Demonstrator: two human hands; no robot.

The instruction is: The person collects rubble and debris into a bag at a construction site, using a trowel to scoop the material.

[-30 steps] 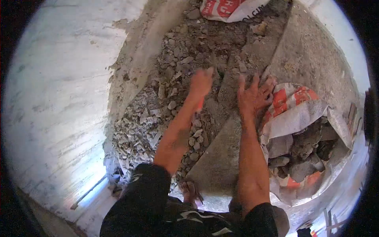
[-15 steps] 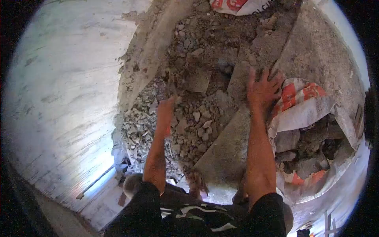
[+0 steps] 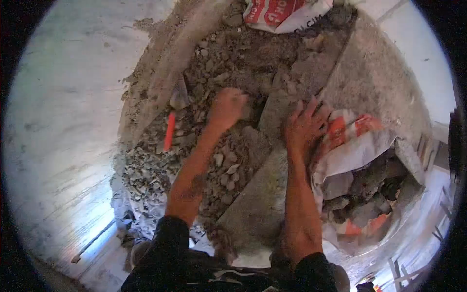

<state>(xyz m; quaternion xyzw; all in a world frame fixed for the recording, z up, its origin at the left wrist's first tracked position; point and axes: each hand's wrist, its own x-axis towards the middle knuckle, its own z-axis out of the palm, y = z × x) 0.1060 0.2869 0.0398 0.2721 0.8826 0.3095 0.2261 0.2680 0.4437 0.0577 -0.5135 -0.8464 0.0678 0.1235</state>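
Note:
My left hand [image 3: 226,106] reaches into a heap of grey rubble [image 3: 219,160], its fingers curled around a chunk at the top of the pile. My right hand [image 3: 304,127] lies spread and flat where a grey concrete slab [image 3: 255,204] meets the edge of an open white and orange sack [image 3: 362,141]. The sack holds several large broken lumps [image 3: 360,190]. A trowel with an orange handle [image 3: 169,131] lies loose on the rubble, to the left of my left forearm.
A second white and red printed sack [image 3: 279,12] lies at the far end of the heap. A pale wall [image 3: 63,126] runs along the left. A sloping concrete surface [image 3: 374,78] rises at the right. My dark sleeves fill the bottom of the view.
My left hand has let go of the orange-handled trowel, which now lies on the rubble at left, and has moved forward onto a chunk. My right hand has stayed by the sack's edge.

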